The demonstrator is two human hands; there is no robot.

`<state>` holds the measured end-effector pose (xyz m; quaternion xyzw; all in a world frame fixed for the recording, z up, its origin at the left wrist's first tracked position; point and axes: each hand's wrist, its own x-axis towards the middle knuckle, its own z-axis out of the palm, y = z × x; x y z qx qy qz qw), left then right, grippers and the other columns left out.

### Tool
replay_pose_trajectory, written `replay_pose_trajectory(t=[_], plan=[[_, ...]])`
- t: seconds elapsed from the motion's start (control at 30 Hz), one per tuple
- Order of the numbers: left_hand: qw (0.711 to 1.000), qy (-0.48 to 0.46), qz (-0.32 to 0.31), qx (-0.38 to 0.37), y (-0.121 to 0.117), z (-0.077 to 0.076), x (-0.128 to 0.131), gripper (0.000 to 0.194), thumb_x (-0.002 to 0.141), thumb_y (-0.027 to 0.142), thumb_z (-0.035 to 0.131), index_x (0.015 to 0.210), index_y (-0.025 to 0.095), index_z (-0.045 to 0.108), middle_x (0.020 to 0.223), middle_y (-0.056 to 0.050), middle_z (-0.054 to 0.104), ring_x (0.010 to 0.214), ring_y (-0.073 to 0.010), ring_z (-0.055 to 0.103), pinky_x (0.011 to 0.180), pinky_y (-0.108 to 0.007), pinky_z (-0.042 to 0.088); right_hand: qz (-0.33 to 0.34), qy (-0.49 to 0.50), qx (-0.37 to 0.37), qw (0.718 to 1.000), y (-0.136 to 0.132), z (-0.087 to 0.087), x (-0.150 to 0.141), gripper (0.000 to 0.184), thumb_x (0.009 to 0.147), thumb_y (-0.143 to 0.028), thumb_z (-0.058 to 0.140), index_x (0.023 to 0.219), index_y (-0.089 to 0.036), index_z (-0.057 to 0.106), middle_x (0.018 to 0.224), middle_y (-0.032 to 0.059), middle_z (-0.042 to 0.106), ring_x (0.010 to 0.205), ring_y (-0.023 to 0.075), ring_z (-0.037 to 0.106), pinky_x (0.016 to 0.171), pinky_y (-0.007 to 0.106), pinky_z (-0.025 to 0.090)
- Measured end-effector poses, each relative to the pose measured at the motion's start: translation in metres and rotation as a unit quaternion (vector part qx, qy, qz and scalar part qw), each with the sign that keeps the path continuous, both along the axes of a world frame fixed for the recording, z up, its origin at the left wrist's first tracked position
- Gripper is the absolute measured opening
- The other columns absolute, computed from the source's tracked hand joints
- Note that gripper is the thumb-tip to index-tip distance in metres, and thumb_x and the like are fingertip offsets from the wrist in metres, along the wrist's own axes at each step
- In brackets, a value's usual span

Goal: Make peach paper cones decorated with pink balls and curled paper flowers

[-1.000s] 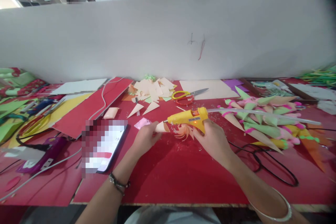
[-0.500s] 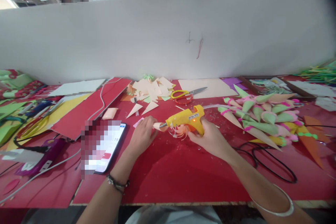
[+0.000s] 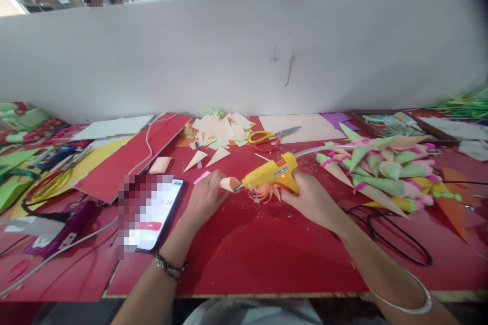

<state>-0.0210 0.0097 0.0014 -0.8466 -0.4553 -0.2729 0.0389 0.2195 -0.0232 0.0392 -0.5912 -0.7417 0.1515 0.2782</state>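
My right hand (image 3: 310, 195) is wrapped round the grip of a yellow hot glue gun (image 3: 272, 172), its small light glowing orange and a clear glue stick (image 3: 324, 149) poking out of the back. The gun's metal nozzle is at the open mouth of a peach paper cone (image 3: 230, 184). That cone is pinched in the fingers of my left hand (image 3: 206, 194), which hide its narrow end. Under the gun lies an orange fringed paper piece (image 3: 266, 191). A pink scrap (image 3: 202, 176) sits just behind my left hand.
A phone (image 3: 162, 213) with a lit screen lies left of my left arm. Scissors (image 3: 263, 137) and peach paper pieces (image 3: 213, 129) are at the back. Green and peach cones with pink trim (image 3: 381, 167) are heaped at right, near a black cable (image 3: 396, 233). A white partition (image 3: 229, 61) stands behind.
The cone has turned so its open mouth shows more, and the glue gun's nozzle has drawn slightly back toward its rim. The glue gun still stays in my right hand.
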Motion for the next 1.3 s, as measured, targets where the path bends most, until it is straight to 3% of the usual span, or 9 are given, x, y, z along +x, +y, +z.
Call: replay_pose_trajectory(t=[0.17, 0.37, 0.57, 0.7, 0.83, 1.0, 1.2, 1.3], plan=[[0.995, 0.053, 0.059, -0.063, 0.0, 0.001, 0.0, 0.009, 0.076, 0.021, 0.05, 0.082, 0.017, 0.047, 0.07, -0.004, 0.06, 0.063, -0.0179, 0.058, 0.051, -0.023, 0.036, -0.05, -0.084, 0.015, 0.995, 0.001, -0.001, 0.003, 0.009, 0.072, -0.024, 0.047, 0.076, -0.016, 0.05, 0.064, 0.0052, 0.06, 0.058, 0.0192, 0.058, 0.049, 0.024, 0.034], [0.986, 0.091, 0.077, -0.113, 0.0, 0.003, 0.003, 0.01, 0.078, 0.024, 0.045, 0.084, 0.016, 0.049, 0.071, -0.005, 0.062, 0.063, -0.0195, 0.06, 0.051, -0.024, 0.035, -0.077, -0.156, 0.072, 0.982, 0.002, -0.006, 0.003, 0.011, 0.074, -0.025, 0.045, 0.073, -0.017, 0.051, 0.06, 0.0062, 0.059, 0.055, 0.0208, 0.058, 0.047, 0.025, 0.033], [0.978, 0.084, 0.098, -0.161, 0.0, 0.006, 0.004, 0.011, 0.077, 0.021, 0.043, 0.085, 0.015, 0.047, 0.07, -0.006, 0.06, 0.064, -0.0193, 0.059, 0.052, -0.024, 0.035, -0.101, -0.149, 0.134, 0.975, 0.011, -0.014, 0.009, 0.019, 0.073, -0.022, 0.046, 0.088, -0.014, 0.054, 0.067, 0.0083, 0.061, 0.056, 0.0213, 0.057, 0.049, 0.027, 0.036], [0.973, 0.074, 0.109, -0.19, 0.001, 0.006, 0.005, 0.01, 0.076, 0.02, 0.042, 0.084, 0.016, 0.048, 0.069, -0.005, 0.059, 0.063, -0.0189, 0.058, 0.052, -0.024, 0.035, -0.112, -0.087, 0.152, 0.978, 0.024, -0.022, 0.021, 0.024, 0.077, -0.031, 0.046, 0.09, -0.013, 0.054, 0.073, 0.0109, 0.061, 0.066, 0.0235, 0.058, 0.056, 0.03, 0.041], [0.97, 0.068, 0.09, -0.216, 0.003, 0.004, 0.006, 0.017, 0.079, 0.024, 0.041, 0.092, 0.016, 0.048, 0.075, -0.006, 0.061, 0.071, -0.0207, 0.059, 0.054, -0.025, 0.036, -0.107, -0.075, 0.104, 0.986, 0.039, -0.034, 0.037, 0.024, 0.08, -0.03, 0.043, 0.092, -0.012, 0.053, 0.082, 0.0135, 0.062, 0.077, 0.0254, 0.058, 0.066, 0.032, 0.044], [0.971, 0.059, 0.063, -0.223, 0.002, 0.001, 0.005, 0.019, 0.078, 0.024, 0.042, 0.093, 0.016, 0.05, 0.081, -0.007, 0.062, 0.074, -0.0207, 0.059, 0.058, -0.026, 0.038, -0.158, -0.117, 0.064, 0.978, 0.051, -0.043, 0.053, 0.028, 0.082, -0.025, 0.039, 0.101, -0.007, 0.05, 0.094, 0.0176, 0.06, 0.09, 0.0264, 0.055, 0.076, 0.033, 0.042], [0.978, 0.055, -0.021, -0.202, 0.002, 0.002, 0.006, 0.008, 0.074, 0.017, 0.043, 0.079, 0.017, 0.05, 0.081, -0.005, 0.059, 0.074, -0.0182, 0.056, 0.064, -0.027, 0.039, -0.188, -0.169, 0.004, 0.968, 0.053, -0.045, 0.063, 0.027, 0.082, -0.022, 0.039, 0.098, -0.005, 0.053, 0.083, 0.0165, 0.063, 0.079, 0.0258, 0.059, 0.071, 0.032, 0.041], [0.982, 0.067, -0.028, -0.173, 0.002, 0.002, 0.007, 0.01, 0.07, 0.014, 0.045, 0.078, 0.017, 0.05, 0.083, -0.005, 0.057, 0.078, -0.0192, 0.054, 0.069, -0.029, 0.039, -0.195, -0.194, -0.02, 0.961, 0.052, -0.045, 0.064, 0.029, 0.082, -0.024, 0.039, 0.101, -0.005, 0.051, 0.083, 0.0163, 0.063, 0.08, 0.0253, 0.059, 0.07, 0.031, 0.041]])
